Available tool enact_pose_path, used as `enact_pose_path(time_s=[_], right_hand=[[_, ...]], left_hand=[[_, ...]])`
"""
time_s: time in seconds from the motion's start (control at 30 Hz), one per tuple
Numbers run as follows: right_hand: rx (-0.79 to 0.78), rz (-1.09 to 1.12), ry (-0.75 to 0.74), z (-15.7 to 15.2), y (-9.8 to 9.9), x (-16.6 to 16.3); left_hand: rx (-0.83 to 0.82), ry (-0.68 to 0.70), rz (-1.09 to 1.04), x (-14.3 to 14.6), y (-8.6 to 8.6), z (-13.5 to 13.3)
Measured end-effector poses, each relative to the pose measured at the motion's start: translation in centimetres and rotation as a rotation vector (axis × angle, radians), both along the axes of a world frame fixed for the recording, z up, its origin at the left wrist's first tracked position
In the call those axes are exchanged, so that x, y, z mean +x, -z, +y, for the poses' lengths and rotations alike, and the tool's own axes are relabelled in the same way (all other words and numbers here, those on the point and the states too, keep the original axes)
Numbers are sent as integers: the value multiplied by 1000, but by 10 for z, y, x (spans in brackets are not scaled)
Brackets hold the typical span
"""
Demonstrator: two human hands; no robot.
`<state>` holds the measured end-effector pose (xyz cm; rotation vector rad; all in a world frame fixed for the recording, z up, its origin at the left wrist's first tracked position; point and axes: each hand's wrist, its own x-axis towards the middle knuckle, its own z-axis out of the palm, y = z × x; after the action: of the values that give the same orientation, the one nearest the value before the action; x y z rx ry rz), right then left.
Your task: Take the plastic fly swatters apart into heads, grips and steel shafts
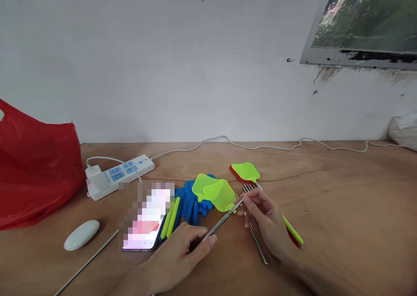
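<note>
My left hand (182, 254) is closed around the lower part of a slim metal rod (223, 220), which slants up to the right. At the rod's upper end, the fingertips of my right hand (269, 224) pinch it. Just behind lie two overlapping lime-green fly swatter heads (220, 195), partly on blue swatters (189, 196). Under my right hand, a fork-like metal head (249, 187) and a second metal rod (259, 244) rest on the table. Beyond it, a green swatter (246, 171) lies over a red one. Its green handle (292, 230) shows past my right wrist.
A lit phone (146, 226), partly blurred, leans by green and blue handles (171, 218). On the left are a white mouse-shaped object (82, 235), a power strip (120, 176) and a red plastic bag (39, 170). A white cable (254, 147) runs along the wall.
</note>
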<state>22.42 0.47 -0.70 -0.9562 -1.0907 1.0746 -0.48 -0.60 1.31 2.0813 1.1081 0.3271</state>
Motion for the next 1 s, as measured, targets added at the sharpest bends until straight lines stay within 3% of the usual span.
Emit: enact_pose_path(time_s=[0.2,0.43,0.73,1.0], right_hand=[[-39,163,213,13,-4,12],[-19,62,275,11,-7,12],[-54,7,218,7,2,20],[1,-135,-38,-12,9,-1]], left_hand=[[-166,32,-65,0,-7,-6],[-100,10,-1,-4,-3,-6],[-71,-1,33,-3,-2,-5],[-28,-28,-30,-1,1,-5]])
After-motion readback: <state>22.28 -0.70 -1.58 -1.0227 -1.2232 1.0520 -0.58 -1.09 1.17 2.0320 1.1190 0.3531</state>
